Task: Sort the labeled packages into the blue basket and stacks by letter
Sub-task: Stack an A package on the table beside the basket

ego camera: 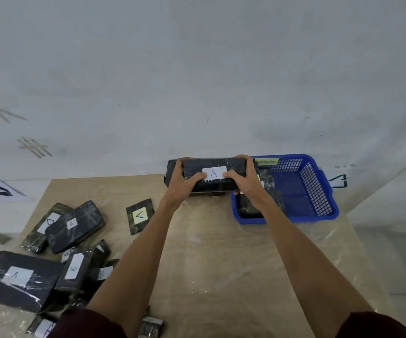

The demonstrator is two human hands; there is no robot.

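Note:
A black wrapped package with a white "A" label [213, 173] is held at the far edge of the table, on top of another black package [172, 167] of a stack. My left hand [182, 178] grips its left end and my right hand [242, 176] grips its right end, thumbs on the front face beside the label. Right beside it stands the blue basket [318, 191], with a yellow tag on its rim and a few dark packages [248, 206] inside.
A small flat package with a yellow "A" label [140, 215] lies left of my left forearm. A loose pile of black packages labelled A, B and D [70, 230] covers the table's left side, with a big "A" package [16, 276] nearest. The wall stands just behind the table.

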